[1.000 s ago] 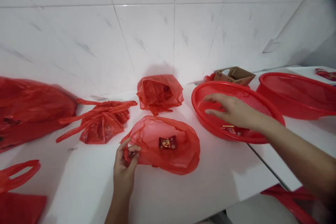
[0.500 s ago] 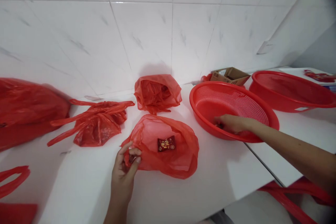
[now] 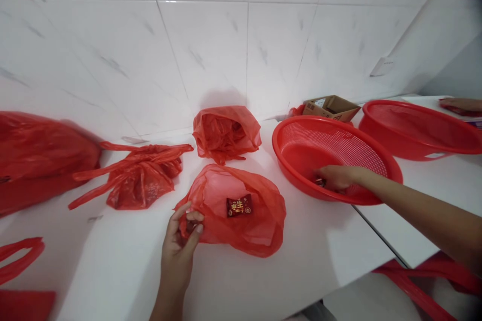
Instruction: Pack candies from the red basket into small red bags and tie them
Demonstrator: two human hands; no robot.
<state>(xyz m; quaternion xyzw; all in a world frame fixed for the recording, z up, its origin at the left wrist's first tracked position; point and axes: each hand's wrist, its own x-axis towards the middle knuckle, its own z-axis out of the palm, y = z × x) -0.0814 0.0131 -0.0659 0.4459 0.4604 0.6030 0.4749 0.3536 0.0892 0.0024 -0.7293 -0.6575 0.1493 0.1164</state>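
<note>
My left hand [image 3: 179,246] pinches the left edge of a thin red plastic bag [image 3: 263,235], which lies open on the white table. Inside the bag rests a small dark red wrapped snack packet [image 3: 238,206] with yellow characters. My right hand [image 3: 336,178] reaches down into a red plastic colander [image 3: 280,153] with perforated sides. Its fingers are closed on another small dark wrapped snack packet [image 3: 321,181], only partly visible at the fingertips. The colander's bottom is partly hidden by my hand and forearm.
Behind the bag stands another red bag [image 3: 226,135]; a tied red bag [image 3: 141,180] and a large red bag [image 3: 45,160] lie left. A cardboard box [image 3: 331,108] and second colander [image 3: 417,133] are at back right. Another person's hand [image 3: 467,105] shows far right.
My right hand has shifted slightly right inside the colander, and the packet at its fingertips shows more. My left hand keeps its hold. Another person's hand has appeared at the far right.
</note>
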